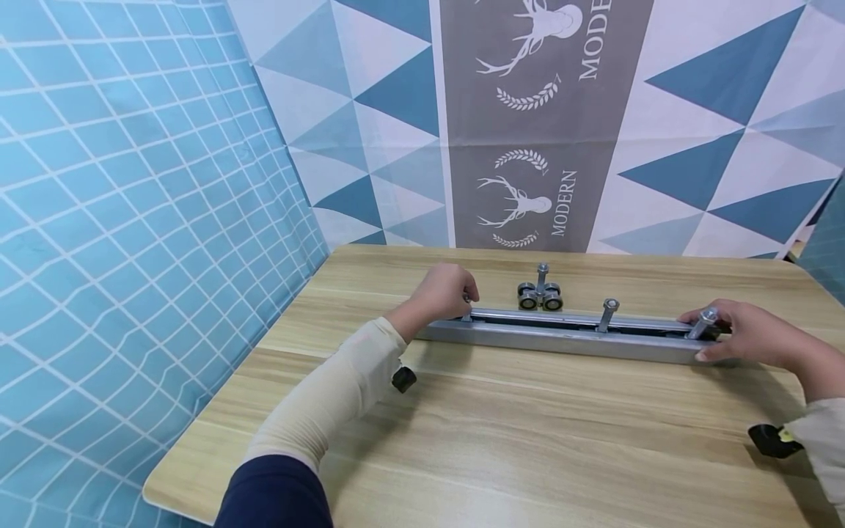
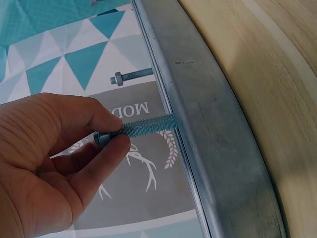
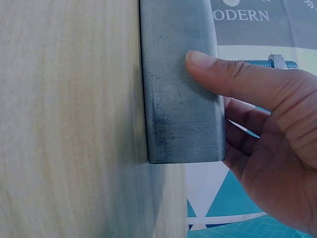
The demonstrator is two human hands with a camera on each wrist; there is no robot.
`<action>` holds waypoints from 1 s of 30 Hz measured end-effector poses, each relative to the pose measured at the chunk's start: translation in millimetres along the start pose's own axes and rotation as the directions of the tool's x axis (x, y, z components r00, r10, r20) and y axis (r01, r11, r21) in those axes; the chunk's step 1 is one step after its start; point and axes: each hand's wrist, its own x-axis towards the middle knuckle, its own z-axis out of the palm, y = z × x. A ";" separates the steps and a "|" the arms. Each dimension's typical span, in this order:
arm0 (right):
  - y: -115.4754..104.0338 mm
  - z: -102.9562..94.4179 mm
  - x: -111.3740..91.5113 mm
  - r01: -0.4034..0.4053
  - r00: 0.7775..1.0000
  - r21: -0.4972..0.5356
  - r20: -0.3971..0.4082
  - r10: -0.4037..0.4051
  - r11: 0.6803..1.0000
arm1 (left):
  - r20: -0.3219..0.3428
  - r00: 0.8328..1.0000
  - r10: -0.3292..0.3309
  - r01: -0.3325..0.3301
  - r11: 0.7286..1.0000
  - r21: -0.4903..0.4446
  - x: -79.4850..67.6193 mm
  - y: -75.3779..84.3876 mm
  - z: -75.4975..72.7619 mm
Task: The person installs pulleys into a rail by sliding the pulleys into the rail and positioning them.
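Note:
A grey metal channel track (image 1: 528,336) lies across the table with its slot facing up, and several threaded bolts stand out of that slot. Near the track's left end, my left hand (image 1: 444,290) pinches the top of one bolt (image 2: 148,126) between thumb and fingers. My right hand (image 1: 759,334) grips the track's right end, thumb on the near side wall and fingers behind it. Close by that hand rises another bolt (image 1: 703,323), topped with a nut. A middle bolt (image 1: 607,314) leans slightly. Whatever carries the bolts inside the track is hidden.
Behind the track a loose four-wheeled roller trolley (image 1: 540,290) stands on the wooden table (image 1: 502,440), its bolt upright. A patterned cloth (image 1: 383,125) hangs along the table's back edge, and a blue checked cloth (image 1: 132,220) hangs at the left.

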 end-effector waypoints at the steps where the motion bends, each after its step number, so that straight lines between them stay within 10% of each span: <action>1: 0.0 -0.1 0.0 -0.002 1.000 -0.001 0.000 0.002 1.000 | 0.001 1.000 0.001 -0.001 1.000 0.000 0.6 1.3 0.2; 30: -0.9 0.5 0.1 0.000 1.000 -0.011 -0.002 0.000 1.000 | 0.020 0.999 0.045 -0.045 0.999 0.018 18.4 31.1 9.5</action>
